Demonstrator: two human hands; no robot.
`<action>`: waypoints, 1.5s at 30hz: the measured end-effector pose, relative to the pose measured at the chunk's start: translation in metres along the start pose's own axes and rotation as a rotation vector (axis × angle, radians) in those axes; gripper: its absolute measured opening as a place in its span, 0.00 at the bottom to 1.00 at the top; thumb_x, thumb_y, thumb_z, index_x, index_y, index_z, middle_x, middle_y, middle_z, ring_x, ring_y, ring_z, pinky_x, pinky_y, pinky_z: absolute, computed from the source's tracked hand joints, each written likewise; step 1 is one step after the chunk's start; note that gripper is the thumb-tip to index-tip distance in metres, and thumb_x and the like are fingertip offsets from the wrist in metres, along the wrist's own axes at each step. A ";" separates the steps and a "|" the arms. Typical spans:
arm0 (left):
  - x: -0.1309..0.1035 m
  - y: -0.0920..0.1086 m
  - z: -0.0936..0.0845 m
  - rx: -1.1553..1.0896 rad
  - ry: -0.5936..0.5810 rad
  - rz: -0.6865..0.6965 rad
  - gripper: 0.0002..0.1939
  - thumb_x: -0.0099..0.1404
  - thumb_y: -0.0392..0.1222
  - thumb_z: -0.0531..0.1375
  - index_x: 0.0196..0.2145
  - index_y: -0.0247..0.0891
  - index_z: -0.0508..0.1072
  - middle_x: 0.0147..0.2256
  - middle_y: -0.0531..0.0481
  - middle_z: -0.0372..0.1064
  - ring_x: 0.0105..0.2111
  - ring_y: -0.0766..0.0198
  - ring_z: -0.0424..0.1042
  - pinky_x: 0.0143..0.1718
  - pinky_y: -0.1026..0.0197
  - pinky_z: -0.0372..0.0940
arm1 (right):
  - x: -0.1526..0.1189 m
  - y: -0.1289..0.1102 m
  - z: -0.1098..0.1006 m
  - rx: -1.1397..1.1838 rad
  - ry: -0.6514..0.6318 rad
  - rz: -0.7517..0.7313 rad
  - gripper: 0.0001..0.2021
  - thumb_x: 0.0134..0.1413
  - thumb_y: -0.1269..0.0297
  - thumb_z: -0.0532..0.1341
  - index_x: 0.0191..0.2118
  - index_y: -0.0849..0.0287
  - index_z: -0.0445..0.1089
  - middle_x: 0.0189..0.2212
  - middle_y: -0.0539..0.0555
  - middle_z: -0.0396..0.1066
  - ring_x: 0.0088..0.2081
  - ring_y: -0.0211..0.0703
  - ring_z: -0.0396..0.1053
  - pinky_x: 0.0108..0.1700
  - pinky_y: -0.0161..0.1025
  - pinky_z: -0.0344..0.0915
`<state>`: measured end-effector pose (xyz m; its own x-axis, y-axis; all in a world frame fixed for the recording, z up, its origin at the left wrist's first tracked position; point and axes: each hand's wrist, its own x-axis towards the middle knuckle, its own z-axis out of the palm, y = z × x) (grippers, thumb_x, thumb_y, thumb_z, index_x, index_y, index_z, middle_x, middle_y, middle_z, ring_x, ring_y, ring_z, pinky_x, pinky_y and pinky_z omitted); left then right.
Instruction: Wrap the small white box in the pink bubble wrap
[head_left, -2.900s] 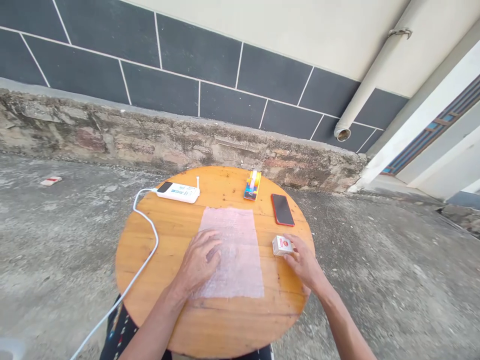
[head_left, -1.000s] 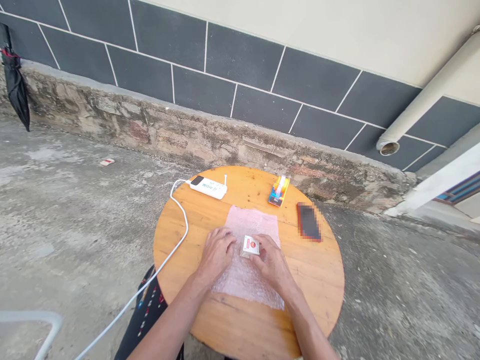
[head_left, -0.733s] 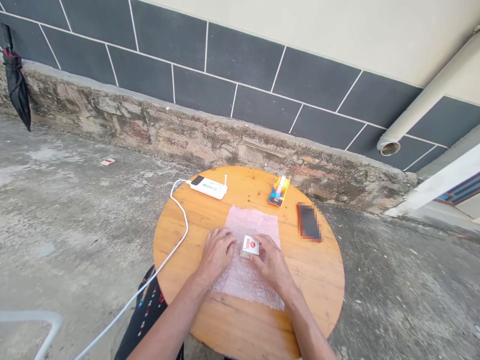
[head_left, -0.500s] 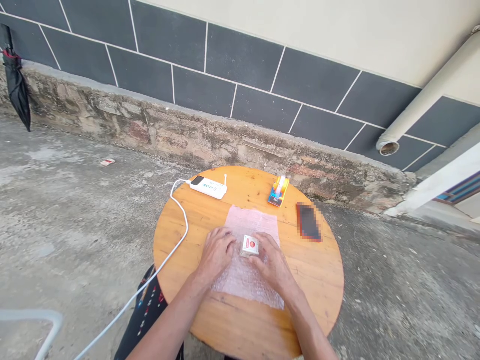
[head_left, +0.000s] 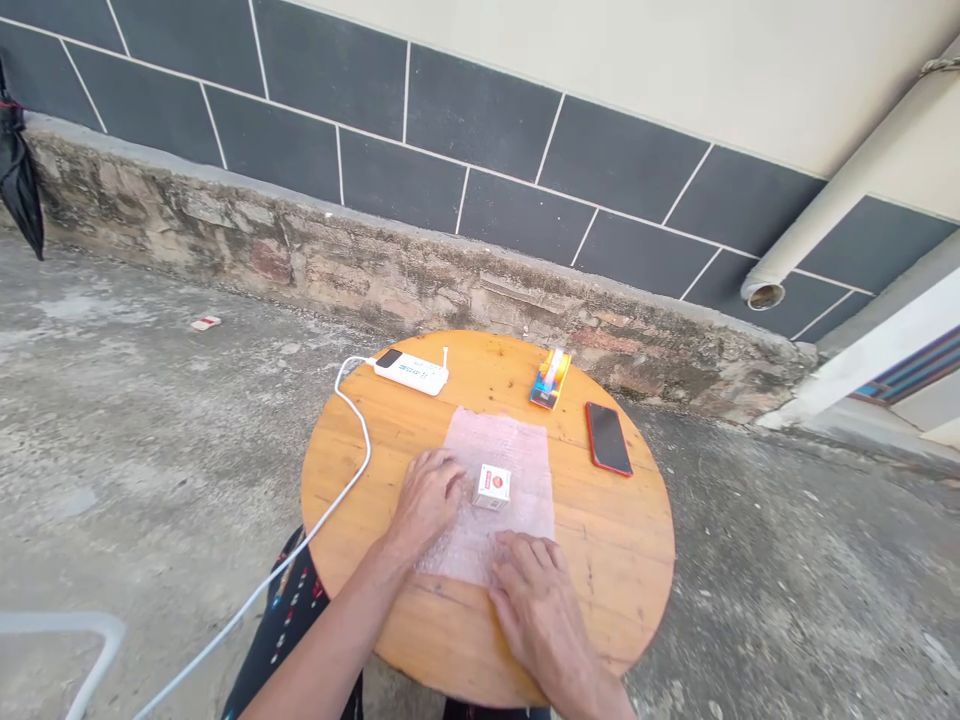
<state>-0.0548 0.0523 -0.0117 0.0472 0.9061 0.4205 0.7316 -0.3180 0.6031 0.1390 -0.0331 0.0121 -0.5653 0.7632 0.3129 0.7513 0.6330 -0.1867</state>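
Note:
A small white box (head_left: 492, 487) with a red round mark on top stands on a sheet of pinkish bubble wrap (head_left: 499, 440), laid flat on the round wooden table. My left hand (head_left: 431, 500) rests over the wrap's left edge, its loosely curved fingers just left of the box and apart from it. Over the lower right part of the wrap lies my right hand (head_left: 532, 590), palm down with fingers extended; it covers the sheet's near right corner. Neither hand holds the box.
On the wooden table (head_left: 615, 560) are a white power strip (head_left: 412, 372) at the back left, a tape dispenser (head_left: 551, 380) at the back, and a red-edged phone (head_left: 608, 438) at right. A white cable (head_left: 330, 507) crosses the left edge. A stone-based wall stands behind.
My right hand has left the side of the box and moved back toward me, onto the near part of the bubble wrap. My left hand stays beside the box. The view has shifted slightly.

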 end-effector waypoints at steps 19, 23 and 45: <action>-0.061 0.049 -0.028 0.071 -0.115 0.301 0.12 0.58 0.27 0.55 0.35 0.41 0.73 0.41 0.47 0.68 0.48 0.55 0.63 0.53 0.45 0.60 | 0.003 -0.002 0.000 0.229 0.171 0.116 0.10 0.54 0.78 0.54 0.32 0.56 0.68 0.39 0.55 0.69 0.40 0.47 0.65 0.43 0.46 0.63; -0.069 0.046 -0.018 0.028 -0.050 0.323 0.12 0.59 0.26 0.53 0.31 0.40 0.71 0.37 0.47 0.68 0.43 0.56 0.64 0.50 0.45 0.62 | 0.002 0.003 -0.013 0.314 0.134 0.077 0.07 0.54 0.74 0.57 0.33 0.55 0.70 0.40 0.53 0.69 0.41 0.46 0.67 0.44 0.43 0.64; -0.103 0.038 -0.026 -0.069 -0.046 0.277 0.11 0.57 0.24 0.53 0.29 0.39 0.69 0.40 0.48 0.70 0.43 0.58 0.66 0.47 0.50 0.63 | 0.047 0.031 0.000 0.267 0.060 0.157 0.25 0.47 0.75 0.60 0.54 0.59 0.64 0.50 0.58 0.69 0.51 0.52 0.65 0.53 0.49 0.59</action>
<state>-0.0491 -0.0603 -0.0142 0.2706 0.7932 0.5454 0.6388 -0.5719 0.5147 0.1356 0.0220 0.0208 -0.4225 0.8502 0.3142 0.7073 0.5260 -0.4723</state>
